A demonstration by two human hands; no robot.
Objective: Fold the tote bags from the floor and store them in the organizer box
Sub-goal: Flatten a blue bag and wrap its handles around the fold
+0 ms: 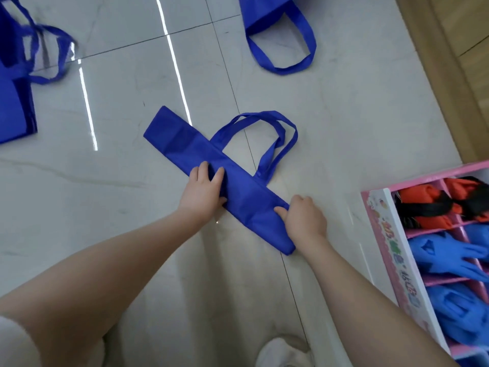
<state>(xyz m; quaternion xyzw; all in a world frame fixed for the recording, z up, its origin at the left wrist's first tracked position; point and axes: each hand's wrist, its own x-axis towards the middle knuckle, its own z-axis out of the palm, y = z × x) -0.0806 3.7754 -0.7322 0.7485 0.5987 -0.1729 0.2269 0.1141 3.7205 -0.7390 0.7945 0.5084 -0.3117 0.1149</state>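
Note:
A blue tote bag, folded into a long narrow strip, lies diagonally on the pale tiled floor with its two handles looped out to the upper right. My left hand rests on the strip's middle, fingers over its top and thumb at the near edge. My right hand grips the strip near its lower right end, thumb on top and fingers curled round the far edge. The pink organizer box stands at the right edge, with folded orange and blue bags in its compartments.
Another blue tote bag lies flat at the top centre, and a third blue tote bag at the left edge. A wooden strip runs along the upper right. My foot shows at the bottom.

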